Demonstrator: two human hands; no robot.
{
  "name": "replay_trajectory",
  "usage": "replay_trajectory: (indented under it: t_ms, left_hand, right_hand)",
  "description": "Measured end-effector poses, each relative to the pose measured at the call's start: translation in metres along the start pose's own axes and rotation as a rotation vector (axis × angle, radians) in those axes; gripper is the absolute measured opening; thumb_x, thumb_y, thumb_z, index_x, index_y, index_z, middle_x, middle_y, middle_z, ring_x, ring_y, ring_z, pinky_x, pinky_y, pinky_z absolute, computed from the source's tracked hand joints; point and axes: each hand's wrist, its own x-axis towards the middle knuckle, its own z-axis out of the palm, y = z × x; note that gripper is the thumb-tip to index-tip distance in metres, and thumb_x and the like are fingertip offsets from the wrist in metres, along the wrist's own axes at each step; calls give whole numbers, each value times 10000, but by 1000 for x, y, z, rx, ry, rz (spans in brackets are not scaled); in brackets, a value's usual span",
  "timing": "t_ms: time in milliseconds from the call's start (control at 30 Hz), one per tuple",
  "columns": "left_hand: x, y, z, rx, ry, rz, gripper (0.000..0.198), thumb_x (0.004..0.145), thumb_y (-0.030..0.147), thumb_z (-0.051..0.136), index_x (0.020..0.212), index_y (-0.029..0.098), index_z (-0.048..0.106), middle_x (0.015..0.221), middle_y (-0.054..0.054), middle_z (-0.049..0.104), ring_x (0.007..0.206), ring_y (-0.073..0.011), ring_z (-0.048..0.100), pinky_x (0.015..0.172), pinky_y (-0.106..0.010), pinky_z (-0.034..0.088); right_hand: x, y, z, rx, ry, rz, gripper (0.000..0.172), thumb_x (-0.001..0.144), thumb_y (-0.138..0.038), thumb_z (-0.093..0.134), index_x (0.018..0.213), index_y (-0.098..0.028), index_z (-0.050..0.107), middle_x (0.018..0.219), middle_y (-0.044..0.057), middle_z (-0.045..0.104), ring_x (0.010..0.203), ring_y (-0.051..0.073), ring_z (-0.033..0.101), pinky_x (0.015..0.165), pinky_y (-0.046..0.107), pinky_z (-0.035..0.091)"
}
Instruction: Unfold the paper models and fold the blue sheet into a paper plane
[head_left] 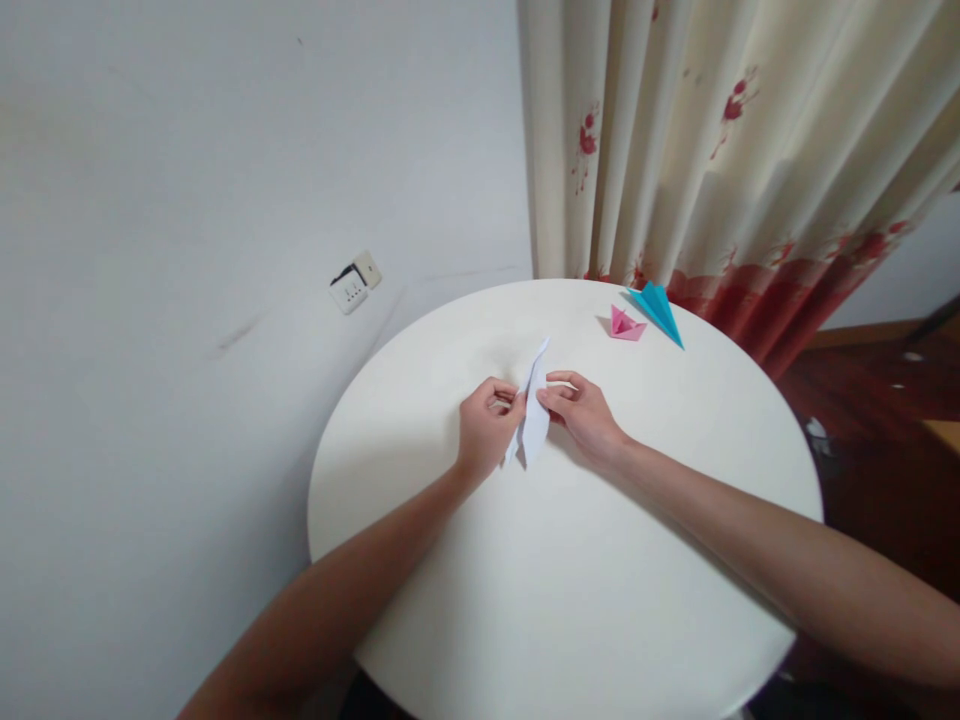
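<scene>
A folded sheet of white paper (535, 425) is held between my two hands over the middle of the round table. Its narrow end points away from me, and a lengthwise gap parts its two layers at the near end. My left hand (491, 420) pinches the left layer between thumb and fingers. On the other side, my right hand (581, 408) is closed on the right layer, thumb on the near face and fingers partly hidden behind the paper.
The white round table (577, 590) carries a pink paper boat (627, 325) and a blue paper plane (657, 310) at its far right edge. Behind it hangs a cream and red curtain (697, 180). A wall with a socket (349, 291) stands on the left.
</scene>
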Motion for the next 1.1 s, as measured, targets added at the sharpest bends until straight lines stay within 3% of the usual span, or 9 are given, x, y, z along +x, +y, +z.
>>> replay_trajectory:
  t_ms: [200,333,467,633,800,967,1100]
  left_hand:
    - [-5,0,3,-30,-15,77,110,798,251,690,794,184,602,737,7,629,693,-132,638,623,-213,522]
    - [-5,-2,4,-106,-83,28,153,852,310,661,787,179,617,726,-1,645,689,-132,634,626,-214,503]
    - [-5,-3,5,-131,-102,-30,198,819,347,706,758,176,629,700,-4,667,654,-138,636,598,-220,494]
    - [-4,-3,4,-82,-60,-29,196,796,335,733,741,174,634,691,0,676,628,-134,634,583,-220,496]
    - [-1,-2,3,-58,-40,1,166,788,290,727,748,172,618,706,-1,664,672,-135,652,621,-214,507]
    - [-2,-3,5,-181,-76,21,222,861,286,672,1032,191,568,808,-13,685,768,-151,686,720,-247,541]
    - [-3,-2,5,-98,-48,55,126,877,273,642,953,200,572,848,-23,661,813,-154,679,740,-248,543]
  right_hand:
    - [1,1,0,-56,-29,-40,436,528,-436,921,742,-192,629,644,-28,645,603,118,575,623,274,471]
    - [3,1,-1,-133,-67,-81,394,585,-476,875,690,-192,622,639,-19,632,605,124,568,630,285,473]
    - [5,2,-4,-264,-59,-200,330,628,-440,837,693,-195,626,611,-29,597,581,128,537,594,281,451]
    - [-1,-1,-2,-447,-96,-344,322,843,-477,650,706,-186,645,651,-2,609,618,142,543,607,280,435]
    - [-1,0,-1,-421,-117,-287,289,769,-452,734,705,-182,652,659,-4,626,611,144,548,615,285,450]
    - [4,-2,-4,-286,-49,-216,317,700,-481,781,674,-191,657,639,-4,637,594,144,561,608,294,477]
    - [1,-6,-1,-221,-62,-186,352,662,-510,819,723,-200,662,660,-9,648,616,148,592,643,310,522]
